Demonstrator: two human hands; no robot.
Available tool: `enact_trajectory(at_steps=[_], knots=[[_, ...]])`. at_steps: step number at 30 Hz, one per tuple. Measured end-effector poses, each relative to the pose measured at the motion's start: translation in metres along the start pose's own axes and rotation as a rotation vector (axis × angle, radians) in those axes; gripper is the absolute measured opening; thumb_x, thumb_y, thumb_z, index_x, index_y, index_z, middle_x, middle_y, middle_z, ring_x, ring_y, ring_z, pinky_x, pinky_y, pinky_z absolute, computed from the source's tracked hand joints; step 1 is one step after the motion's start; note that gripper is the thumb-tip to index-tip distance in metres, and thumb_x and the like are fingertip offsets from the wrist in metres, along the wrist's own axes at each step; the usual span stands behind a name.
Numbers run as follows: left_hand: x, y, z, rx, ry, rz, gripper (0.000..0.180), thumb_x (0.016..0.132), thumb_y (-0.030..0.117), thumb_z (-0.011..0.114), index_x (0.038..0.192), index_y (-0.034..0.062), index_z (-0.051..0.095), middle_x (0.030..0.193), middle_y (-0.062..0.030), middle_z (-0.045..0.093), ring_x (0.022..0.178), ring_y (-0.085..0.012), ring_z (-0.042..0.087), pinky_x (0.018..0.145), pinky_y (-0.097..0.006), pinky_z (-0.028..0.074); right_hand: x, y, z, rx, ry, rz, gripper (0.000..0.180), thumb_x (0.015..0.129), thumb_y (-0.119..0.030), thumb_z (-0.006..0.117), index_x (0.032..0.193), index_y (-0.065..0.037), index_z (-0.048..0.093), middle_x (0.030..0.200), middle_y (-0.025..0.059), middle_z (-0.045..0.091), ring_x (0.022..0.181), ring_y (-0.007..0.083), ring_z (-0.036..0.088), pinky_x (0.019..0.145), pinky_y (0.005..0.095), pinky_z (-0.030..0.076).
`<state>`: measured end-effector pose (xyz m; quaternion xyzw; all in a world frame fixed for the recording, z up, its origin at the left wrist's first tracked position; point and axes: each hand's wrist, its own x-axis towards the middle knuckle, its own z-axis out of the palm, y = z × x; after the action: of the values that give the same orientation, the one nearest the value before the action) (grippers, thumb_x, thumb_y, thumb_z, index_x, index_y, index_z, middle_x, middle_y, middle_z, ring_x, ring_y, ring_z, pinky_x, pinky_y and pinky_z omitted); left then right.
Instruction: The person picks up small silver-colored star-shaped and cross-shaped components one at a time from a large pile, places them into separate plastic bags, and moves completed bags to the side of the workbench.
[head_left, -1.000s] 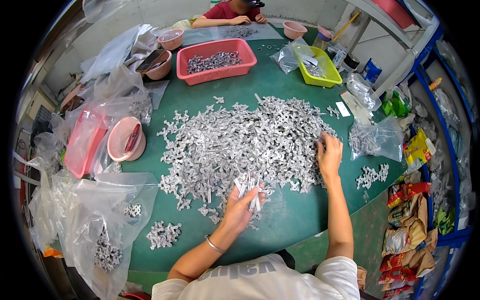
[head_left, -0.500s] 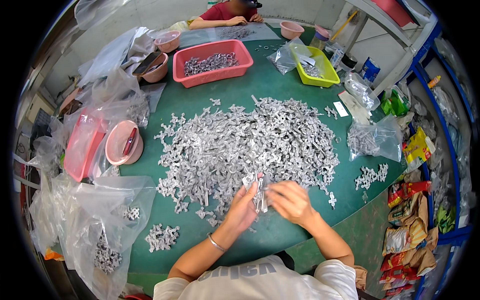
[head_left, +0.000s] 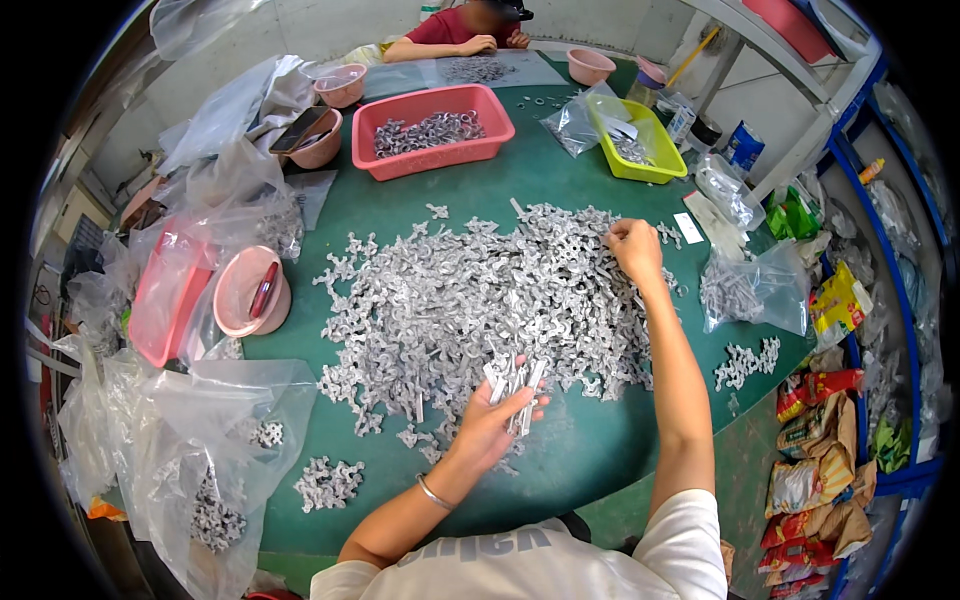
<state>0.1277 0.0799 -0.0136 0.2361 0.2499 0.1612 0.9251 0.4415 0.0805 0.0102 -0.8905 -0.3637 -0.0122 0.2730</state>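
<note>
A broad heap of small grey metal castings (head_left: pixel 470 290), knobbly and irregular, covers the middle of the green table. At the near edge of the heap my left hand (head_left: pixel 482 428) is closed round a bunch of long, flat metal pieces (head_left: pixel 520 392), which fan up past the thumb. My right hand (head_left: pixel 637 250) reaches to the heap's far right edge, its fingers bent together and touching the castings there. Whatever lies between those fingertips is hidden.
Pink tub (head_left: pixel 432 165) and yellow-green basket (head_left: pixel 645 172) stand at the back. A pink bowl (head_left: pixel 240 318) and plastic bags (head_left: pixel 215 400) crowd the left. Smaller clusters of castings (head_left: pixel 330 484) flank the heap. Across the table sits another person (head_left: pixel 450 32).
My right hand has left the pieces in my left hand and moved far and right to the heap's edge. My left hand stays nearly in place, its pieces more fanned out.
</note>
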Motion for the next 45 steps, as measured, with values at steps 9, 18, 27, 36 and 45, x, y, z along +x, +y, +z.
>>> enact_trajectory(at_steps=[9,18,27,36,45], knots=[[0.006,0.003,0.002,-0.033,0.007,-0.065,0.040,0.084,0.004,0.055,0.122,0.0064,0.041,0.106,-0.0136,0.056,0.090,-0.0217,0.059,0.074,-0.033,0.051,-0.114,-0.050,-0.044,0.421,0.276,-0.545,0.009,0.073,0.003,0.060,0.082,0.002,0.061,0.077,0.0121,0.060,0.069,0.0242,0.058,0.065,0.0307,0.046],[0.013,-0.005,0.000,-0.128,-0.063,-0.037,0.039,0.085,0.003,0.053,0.122,0.0079,0.040,0.108,-0.0145,0.055,0.091,-0.0209,0.058,0.074,-0.033,0.051,-0.194,-0.058,-0.038,0.415,0.011,-0.860,0.015,0.066,-0.005,0.067,0.079,0.001,0.062,0.079,0.0112,0.060,0.075,0.0280,0.059,0.066,0.0363,0.049],[0.005,-0.005,-0.005,-0.099,-0.040,-0.071,0.041,0.083,0.001,0.053,0.122,0.0091,0.041,0.107,-0.0150,0.056,0.082,-0.0194,0.058,0.070,-0.030,0.050,-0.137,0.052,-0.053,0.479,0.429,0.124,0.010,0.079,-0.003,0.056,0.083,0.001,0.064,0.078,0.0067,0.063,0.071,0.0146,0.054,0.065,0.0253,0.042],[0.000,-0.012,-0.007,0.054,0.012,-0.040,0.045,0.082,0.003,0.057,0.123,0.0082,0.040,0.105,-0.0136,0.055,0.082,-0.0194,0.057,0.069,-0.030,0.050,-0.085,-0.030,-0.037,0.150,0.049,-0.557,0.011,0.071,-0.009,0.066,0.081,-0.004,0.065,0.085,0.0051,0.058,0.081,0.0233,0.050,0.072,0.0327,0.038],[0.003,-0.012,-0.011,0.017,0.015,-0.026,0.043,0.083,0.000,0.053,0.123,0.0070,0.039,0.107,-0.0161,0.056,0.083,-0.0186,0.059,0.072,-0.029,0.050,-0.078,-0.043,-0.026,-0.172,-0.216,-0.484,0.011,0.067,-0.010,0.067,0.076,-0.005,0.064,0.084,0.0073,0.053,0.088,0.0230,0.045,0.079,0.0368,0.032]])
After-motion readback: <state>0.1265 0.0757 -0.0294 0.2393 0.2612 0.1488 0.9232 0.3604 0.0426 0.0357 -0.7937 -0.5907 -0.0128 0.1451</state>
